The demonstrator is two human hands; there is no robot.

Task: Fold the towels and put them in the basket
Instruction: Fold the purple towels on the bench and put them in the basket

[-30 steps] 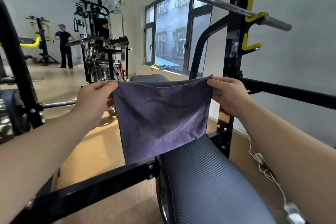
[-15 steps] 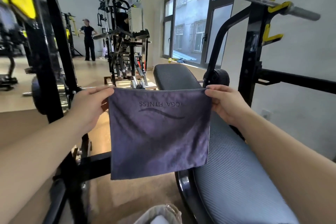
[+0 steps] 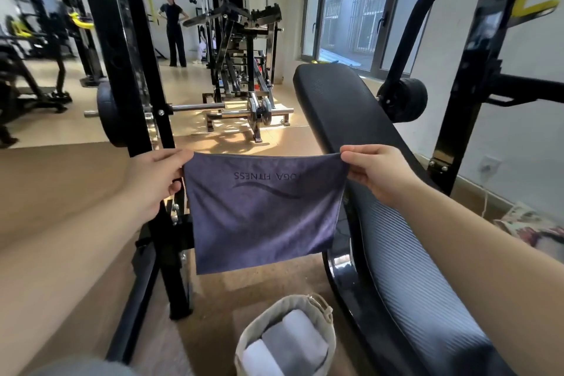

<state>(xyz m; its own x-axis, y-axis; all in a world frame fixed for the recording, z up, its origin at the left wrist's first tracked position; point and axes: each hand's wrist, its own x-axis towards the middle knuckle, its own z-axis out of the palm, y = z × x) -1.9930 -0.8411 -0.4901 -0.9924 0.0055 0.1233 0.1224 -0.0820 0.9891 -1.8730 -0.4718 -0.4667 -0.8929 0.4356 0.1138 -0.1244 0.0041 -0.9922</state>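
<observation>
A folded purple-grey towel with upside-down "YOGA FITNESS" lettering hangs in the air in front of me. My left hand pinches its top left corner and my right hand pinches its top right corner, keeping the top edge stretched. Directly below the towel, on the floor, stands a beige fabric basket that holds two folded light towels.
A black padded weight bench runs along my right side. The black rack upright with a weight plate stands left of the towel. Gym machines and a standing person fill the back. A patterned item lies at the right wall.
My view has tilted down and left, bringing the basket fully into sight. Both hands have lowered the towel and carried it off the bench to above the floor beside it.
</observation>
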